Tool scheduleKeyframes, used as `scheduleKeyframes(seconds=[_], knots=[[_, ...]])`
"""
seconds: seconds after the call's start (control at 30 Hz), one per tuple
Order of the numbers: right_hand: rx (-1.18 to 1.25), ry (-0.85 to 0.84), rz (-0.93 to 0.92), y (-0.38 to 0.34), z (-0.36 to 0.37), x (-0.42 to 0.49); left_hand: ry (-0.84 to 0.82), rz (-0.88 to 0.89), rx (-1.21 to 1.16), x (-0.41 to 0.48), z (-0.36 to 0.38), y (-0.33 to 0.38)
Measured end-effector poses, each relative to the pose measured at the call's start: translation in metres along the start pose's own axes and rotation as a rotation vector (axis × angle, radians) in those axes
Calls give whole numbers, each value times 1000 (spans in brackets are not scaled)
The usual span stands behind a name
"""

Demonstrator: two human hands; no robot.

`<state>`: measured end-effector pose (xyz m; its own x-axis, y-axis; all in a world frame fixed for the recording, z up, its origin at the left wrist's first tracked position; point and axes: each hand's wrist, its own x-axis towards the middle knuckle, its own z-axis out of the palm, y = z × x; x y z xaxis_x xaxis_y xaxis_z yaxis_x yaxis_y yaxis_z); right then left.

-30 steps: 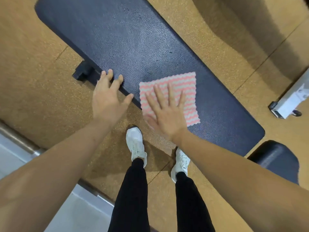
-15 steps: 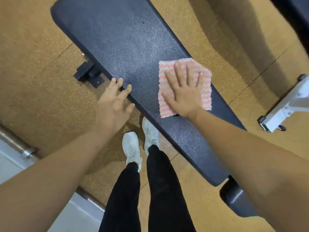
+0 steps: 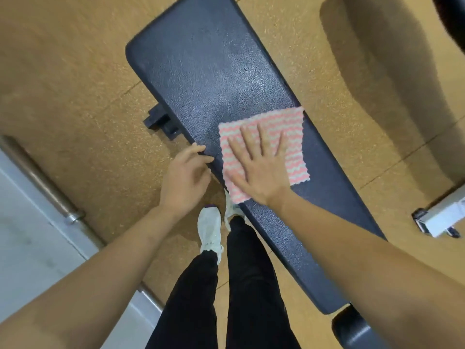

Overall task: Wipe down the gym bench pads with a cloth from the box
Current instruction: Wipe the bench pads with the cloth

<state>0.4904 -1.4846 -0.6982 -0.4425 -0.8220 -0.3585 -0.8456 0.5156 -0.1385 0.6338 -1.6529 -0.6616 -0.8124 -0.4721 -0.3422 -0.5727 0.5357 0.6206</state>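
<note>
**Flat palm on striped cloth, other hand hooked on the pad's edge**

While the right hand (image 3: pixel 259 170) lies spread and flat, fingers splayed and palm down, it presses the cloth (image 3: pixel 289 137) against the bench pad (image 3: pixel 201 71) rather than pinching or gripping it. That cloth is a square with pink and white zigzag stripes, lying open and unfolded across the width of the pad, its far corner reaching the pad's right-hand edge and its near corner tucked under the heel of the hand. Just beside it, the left hand (image 3: pixel 186 177) curls over the pad's near edge, thumb on top and fingers bent around the rim; it holds the edge itself and does not touch the cloth.

The pad is long, dark and pebbled in texture, running diagonally from the upper middle of the view down toward the lower right, with a sheen on the stretch beyond the cloth. A dark bracket (image 3: pixel 161 122) of the frame juts out from under its left side. At the lower right a second dark pad (image 3: pixel 352 331) begins just past the first pad's end.

Below the hands, black trouser legs (image 3: pixel 251 285) and white shoes (image 3: pixel 208 230) stand close against the bench on a tan speckled floor (image 3: pixel 75 84). A metal rail (image 3: pixel 45 185) borders the floor at left, and a white frame foot (image 3: pixel 442 217) sits at the right edge.
</note>
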Motion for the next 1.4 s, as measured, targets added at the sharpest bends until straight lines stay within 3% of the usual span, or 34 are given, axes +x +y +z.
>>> scheduleKeyframes(seconds=[0.2,0.3,0.63,0.83,1.2,1.4], knots=[[6,-29,-297,-1,6,-16,75,-164,14,26,-29,16],[-19,-65,-345,16,4,-8,87,-219,27,51,-41,16],[114,-28,237,67,-58,103,7,-162,191,93,-61,-28],[177,-2,383,47,-65,132,-25,-88,240,96,-72,-38],[70,-32,99,-80,-20,89,-4,65,115,115,-97,-60],[20,-49,-45,-67,-29,99,-18,77,49,124,-110,-69]])
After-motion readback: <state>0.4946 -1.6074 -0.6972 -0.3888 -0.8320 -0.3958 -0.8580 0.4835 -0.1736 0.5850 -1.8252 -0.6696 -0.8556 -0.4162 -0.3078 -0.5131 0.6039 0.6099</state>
